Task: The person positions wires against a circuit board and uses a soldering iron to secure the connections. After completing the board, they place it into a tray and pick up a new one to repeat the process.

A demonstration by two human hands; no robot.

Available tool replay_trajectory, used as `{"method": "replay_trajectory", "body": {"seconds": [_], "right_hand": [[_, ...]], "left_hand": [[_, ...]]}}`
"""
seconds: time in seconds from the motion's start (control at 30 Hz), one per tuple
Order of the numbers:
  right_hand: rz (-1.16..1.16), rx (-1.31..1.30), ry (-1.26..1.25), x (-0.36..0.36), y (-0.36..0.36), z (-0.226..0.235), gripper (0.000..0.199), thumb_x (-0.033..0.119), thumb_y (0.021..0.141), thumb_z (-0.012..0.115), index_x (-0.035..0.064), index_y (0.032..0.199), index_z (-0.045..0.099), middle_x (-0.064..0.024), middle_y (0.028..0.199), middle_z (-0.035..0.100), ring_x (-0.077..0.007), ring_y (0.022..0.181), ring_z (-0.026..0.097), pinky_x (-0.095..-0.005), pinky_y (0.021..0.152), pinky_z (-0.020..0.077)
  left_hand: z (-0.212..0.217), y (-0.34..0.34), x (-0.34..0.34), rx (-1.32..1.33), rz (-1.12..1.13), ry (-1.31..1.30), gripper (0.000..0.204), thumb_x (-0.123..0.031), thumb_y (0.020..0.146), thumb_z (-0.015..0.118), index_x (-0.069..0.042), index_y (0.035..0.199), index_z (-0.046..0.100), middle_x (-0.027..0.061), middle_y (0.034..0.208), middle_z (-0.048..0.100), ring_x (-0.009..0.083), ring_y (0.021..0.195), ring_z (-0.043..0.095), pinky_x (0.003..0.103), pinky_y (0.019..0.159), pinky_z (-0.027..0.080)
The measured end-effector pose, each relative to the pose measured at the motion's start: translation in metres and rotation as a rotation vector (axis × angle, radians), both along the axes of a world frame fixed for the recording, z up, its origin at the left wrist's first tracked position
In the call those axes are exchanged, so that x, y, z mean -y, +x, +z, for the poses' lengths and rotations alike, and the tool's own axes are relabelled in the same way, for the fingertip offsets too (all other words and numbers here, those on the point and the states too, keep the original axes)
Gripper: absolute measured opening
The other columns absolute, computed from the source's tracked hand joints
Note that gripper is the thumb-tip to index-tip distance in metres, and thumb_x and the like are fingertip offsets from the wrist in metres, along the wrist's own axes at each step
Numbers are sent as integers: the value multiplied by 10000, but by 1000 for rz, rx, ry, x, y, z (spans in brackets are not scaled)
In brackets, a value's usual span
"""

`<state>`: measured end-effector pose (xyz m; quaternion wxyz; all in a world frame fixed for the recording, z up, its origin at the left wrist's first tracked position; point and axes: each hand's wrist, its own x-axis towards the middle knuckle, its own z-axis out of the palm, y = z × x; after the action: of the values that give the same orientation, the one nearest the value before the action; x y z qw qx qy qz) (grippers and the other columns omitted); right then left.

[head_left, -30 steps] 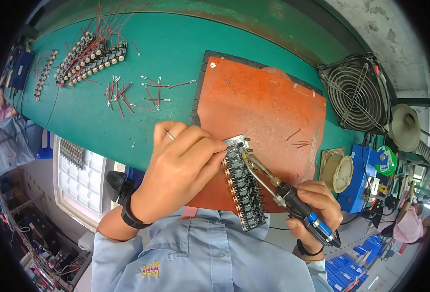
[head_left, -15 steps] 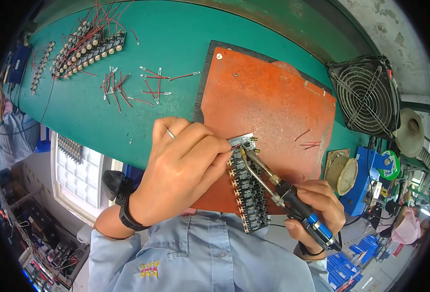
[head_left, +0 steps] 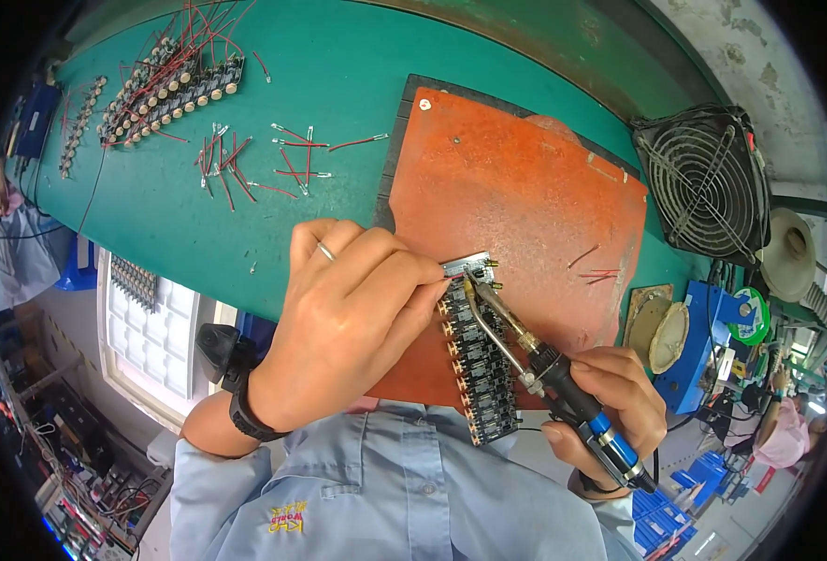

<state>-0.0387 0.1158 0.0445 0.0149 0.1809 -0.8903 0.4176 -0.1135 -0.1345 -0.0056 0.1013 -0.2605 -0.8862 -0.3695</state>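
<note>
- A long, narrow circuit board (head_left: 477,360) is held edge-up over the orange mat (head_left: 525,196), between the two hands; its far end is being worked with the tip of a soldering iron (head_left: 535,360).
- Along the board's length a row of small parts is already seen fitted; whether their joints are all soldered cannot be told, and only the far end is judged to be in hand now.
- Well beyond the left hand, loose red wire leads (head_left: 273,159) and a batch of similar boards with wires (head_left: 165,89) lie on the green bench (head_left: 357,65), so more pieces are judged to be left.
- The left hand (head_left: 343,318) is curled from the left over the board's far end, its fingertips pinched there; whether a wire is also pinched cannot be told.
- The right hand (head_left: 610,416) is closed around the iron's dark and blue grip like a pen, the shaft slanted up and to the left toward the board's far end.
- A fan (head_left: 708,182) stands beyond the right hand.
</note>
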Motion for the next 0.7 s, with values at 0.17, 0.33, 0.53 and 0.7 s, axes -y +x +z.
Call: {"method": "replay_trajectory", "body": {"seconds": [0.17, 0.33, 0.53, 0.7], "right_hand": [[-59, -83, -87, -6, 4, -7, 517, 248, 658, 830, -29, 1043, 623, -197, 934, 647, -309, 842, 624, -397, 741, 486], [-31, -58, -87, -6, 4, -4, 516, 253, 664, 827, -27, 1046, 623, -190, 941, 651, -306, 848, 625, -394, 743, 484], [-24, 14, -31, 0, 1, -3, 515, 243, 657, 828, -28, 1045, 624, -183, 938, 652, -304, 850, 627, -394, 750, 485], [-17, 22, -24, 1, 0, 0, 515, 238, 653, 829, -30, 1042, 625, -185, 941, 652, -305, 851, 627, -393, 754, 486]], "left_hand": [[-1, 0, 0, -8, 14, 6, 140, -33, 731, 739, -69, 818, 636, 27, 756, 568, 209, 710, 503, 339, 747, 350], [-1, 1, 0, -5, 18, 7, 130, -49, 737, 730, -72, 812, 625, 21, 759, 549, 211, 726, 500, 346, 735, 337], [1, 0, 0, 14, 15, -6, 147, -28, 731, 744, -61, 837, 647, 34, 772, 586, 214, 713, 505, 335, 755, 356], [2, 1, 3, 13, 13, -11, 145, -29, 736, 735, -60, 848, 647, 36, 789, 588, 220, 733, 513, 341, 756, 357]]}}
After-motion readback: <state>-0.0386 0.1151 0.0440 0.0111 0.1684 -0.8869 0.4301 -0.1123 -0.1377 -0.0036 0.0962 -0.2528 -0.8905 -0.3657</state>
